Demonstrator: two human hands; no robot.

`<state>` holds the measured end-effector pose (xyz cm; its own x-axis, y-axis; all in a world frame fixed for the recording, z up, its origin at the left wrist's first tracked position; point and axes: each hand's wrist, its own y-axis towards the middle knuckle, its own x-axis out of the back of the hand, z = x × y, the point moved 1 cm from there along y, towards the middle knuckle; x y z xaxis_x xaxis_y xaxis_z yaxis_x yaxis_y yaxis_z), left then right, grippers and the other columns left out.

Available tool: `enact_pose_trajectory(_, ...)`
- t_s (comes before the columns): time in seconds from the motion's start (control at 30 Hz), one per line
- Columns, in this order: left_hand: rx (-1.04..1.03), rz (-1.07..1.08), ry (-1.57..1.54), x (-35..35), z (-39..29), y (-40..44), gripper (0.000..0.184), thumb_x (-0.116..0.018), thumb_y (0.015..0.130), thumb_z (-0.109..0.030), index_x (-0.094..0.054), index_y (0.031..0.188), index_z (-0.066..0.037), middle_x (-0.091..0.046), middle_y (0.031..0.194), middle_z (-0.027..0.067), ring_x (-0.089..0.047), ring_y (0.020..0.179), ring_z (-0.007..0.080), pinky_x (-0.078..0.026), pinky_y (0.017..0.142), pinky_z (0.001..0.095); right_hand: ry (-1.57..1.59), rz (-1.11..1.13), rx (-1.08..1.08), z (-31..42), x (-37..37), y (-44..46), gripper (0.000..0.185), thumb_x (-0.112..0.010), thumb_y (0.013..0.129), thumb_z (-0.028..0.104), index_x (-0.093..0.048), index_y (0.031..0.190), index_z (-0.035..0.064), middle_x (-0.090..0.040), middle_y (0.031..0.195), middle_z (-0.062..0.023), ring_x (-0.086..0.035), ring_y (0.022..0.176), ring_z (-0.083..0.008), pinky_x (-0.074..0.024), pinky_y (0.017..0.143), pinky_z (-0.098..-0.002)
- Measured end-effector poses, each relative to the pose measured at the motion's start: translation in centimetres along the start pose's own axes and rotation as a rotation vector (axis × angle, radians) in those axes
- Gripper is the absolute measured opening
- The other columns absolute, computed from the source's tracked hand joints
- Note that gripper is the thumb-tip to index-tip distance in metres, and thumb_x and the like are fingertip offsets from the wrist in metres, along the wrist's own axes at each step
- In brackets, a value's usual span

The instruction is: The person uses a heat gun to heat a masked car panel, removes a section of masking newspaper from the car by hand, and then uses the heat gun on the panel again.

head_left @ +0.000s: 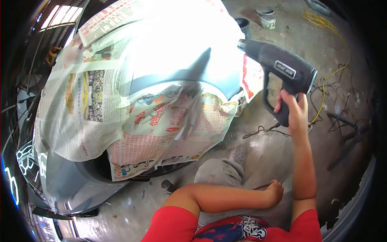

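My right hand (294,105) is wrapped around the handle of a black heat gun (287,66). Its metal nozzle points left at a grey painted panel (173,78) on a vehicle, close to the panel's edge but apart from it. Strong light washes out the upper panel, and a dark pointed shadow falls across it. Sheets of newspaper (149,133) are fixed around the panel. My left hand (275,193) is closed low in front of my body, with a thin dark cord (262,186) running into it; the fingers are partly hidden.
Two buckets (266,19) stand on the concrete floor beyond the vehicle. A yellow cable (322,24) and tangled dark wires lie at right, near a dark metal stand (350,133). A black wheel (96,167) shows below the newspaper. My shoe (238,156) is beside the vehicle.
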<state>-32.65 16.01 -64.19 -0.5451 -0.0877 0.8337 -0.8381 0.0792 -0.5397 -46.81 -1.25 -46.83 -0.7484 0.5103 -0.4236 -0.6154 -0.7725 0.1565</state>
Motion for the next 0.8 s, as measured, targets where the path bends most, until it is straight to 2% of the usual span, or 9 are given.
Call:
enact_pose_trajectory(0.1, -0.032, 0.056, 0.026, 0.4, -0.2, -0.6, 0.035, -0.053, 0.094, -0.025, -0.072, 0.120, -0.011, -0.066, 0.125, 0.0115, -0.060, 0.111, 0.0291, -0.045, 0.087, 0.0512, -0.021, 0.155, 0.049, 0.0, -2.5, -3.7, 0.014, -0.064, 0.092, 0.007, -0.064, 0.102, -0.0025, -0.065, 0.087, -0.0082, -0.060, 0.064, -0.0136, -0.0482, 0.062, -0.0277)
enact_pose_trajectory(0.13, -0.028, -0.008, 0.035, -0.9, -0.6, -0.2, 0.035, -0.053, 0.094, -0.025, -0.072, 0.120, -0.011, -0.066, 0.124, 0.0111, -0.060, 0.111, 0.0292, -0.045, 0.087, 0.0509, -0.057, 0.244, 0.040, 0.8, -3.4, -5.1, 0.022, -0.067, 0.090, 0.006, -0.063, 0.109, -0.0029, -0.067, 0.098, -0.0100, -0.065, 0.076, -0.0167, -0.0519, 0.071, -0.0299)
enact_pose_trajectory(0.27, -0.024, -0.164, 0.042, -4.1, -1.4, 1.4, 0.034, -0.053, 0.093, -0.024, -0.071, 0.120, -0.011, -0.067, 0.122, 0.0103, -0.061, 0.111, 0.0286, -0.046, 0.086, 0.0489, -0.363, 0.630, 0.509, -0.2, -4.8, -6.8, 0.048, -0.078, 0.081, 0.013, -0.062, 0.124, -0.0015, -0.069, 0.117, -0.0151, -0.070, 0.100, -0.0254, -0.0551, 0.086, -0.0364)
enact_pose_trajectory(0.33, -0.028, -0.145, 0.033, -3.2, -0.9, 1.1, 0.034, -0.053, 0.093, -0.024, -0.071, 0.119, -0.011, -0.068, 0.121, 0.0102, -0.061, 0.111, 0.0279, -0.046, 0.086, 0.0476, -0.232, 0.717, 0.343, -1.4, -5.3, -8.1, 0.053, -0.082, 0.077, 0.017, -0.062, 0.124, -0.0006, -0.069, 0.117, -0.0156, -0.070, 0.100, -0.0277, -0.0548, 0.086, -0.0377)
enact_pose_trajectory(0.47, -0.006, -0.147, 0.004, -3.1, 0.1, 2.2, 0.033, -0.054, 0.092, -0.024, -0.070, 0.116, -0.010, -0.068, 0.119, 0.0101, -0.061, 0.111, 0.0264, -0.047, 0.087, 0.0451, -0.290, 0.562, 0.303, -1.4, -4.1, -8.3, 0.047, -0.077, 0.080, 0.014, -0.062, 0.122, -0.0010, -0.069, 0.116, -0.0157, -0.070, 0.095, -0.0286, -0.0552, 0.082, -0.0368)
enact_pose_trajectory(0.6, 0.087, -0.182, -0.029, -3.8, 1.9, 2.6, 0.032, -0.054, 0.091, -0.024, -0.069, 0.114, -0.009, -0.069, 0.117, 0.0100, -0.062, 0.111, 0.0249, -0.048, 0.087, 0.0426, -0.067, 0.249, -0.076, -1.4, -1.2, -6.2, 0.034, -0.069, 0.088, 0.009, -0.061, 0.120, 0.0004, -0.065, 0.117, -0.0122, -0.067, 0.088, -0.0197, -0.0561, 0.073, -0.0326)
enact_pose_trajectory(0.63, 0.114, -0.134, -0.058, -3.3, 2.5, 1.4, 0.032, -0.054, 0.090, -0.024, -0.069, 0.114, -0.009, -0.069, 0.116, 0.0100, -0.062, 0.111, 0.0245, -0.048, 0.087, 0.0420, 0.038, 0.178, -0.178, -1.7, -0.8, -5.5, 0.032, -0.067, 0.090, 0.008, -0.060, 0.121, 0.0010, -0.062, 0.120, -0.0112, -0.066, 0.087, -0.0164, -0.0563, 0.072, -0.0308)
enact_pose_trajectory(0.7, 0.151, 0.072, -0.126, 0.1, 2.9, -3.2, 0.031, -0.055, 0.089, -0.022, -0.069, 0.113, -0.008, -0.070, 0.110, 0.0101, -0.065, 0.106, 0.0239, -0.050, 0.083, 0.0414, 0.143, 0.064, -0.098, -1.7, -0.3, -4.0, 0.036, -0.066, 0.090, 0.008, -0.057, 0.124, 0.0015, -0.062, 0.121, -0.0108, -0.066, 0.086, -0.0169, -0.0562, 0.070, -0.0317)
enact_pose_trajectory(0.8, 0.213, -0.211, -0.041, 1.8, 0.9, -9.4, 0.032, -0.056, 0.088, -0.020, -0.067, 0.114, -0.005, -0.071, 0.095, 0.0085, -0.068, 0.092, 0.0243, -0.052, 0.074, 0.0394, 0.234, -0.123, -0.075, -1.0, 0.1, -3.4, 0.040, -0.066, 0.089, 0.005, -0.054, 0.127, 0.0006, -0.061, 0.120, -0.0115, -0.066, 0.086, -0.0193, -0.0557, 0.069, -0.0331)
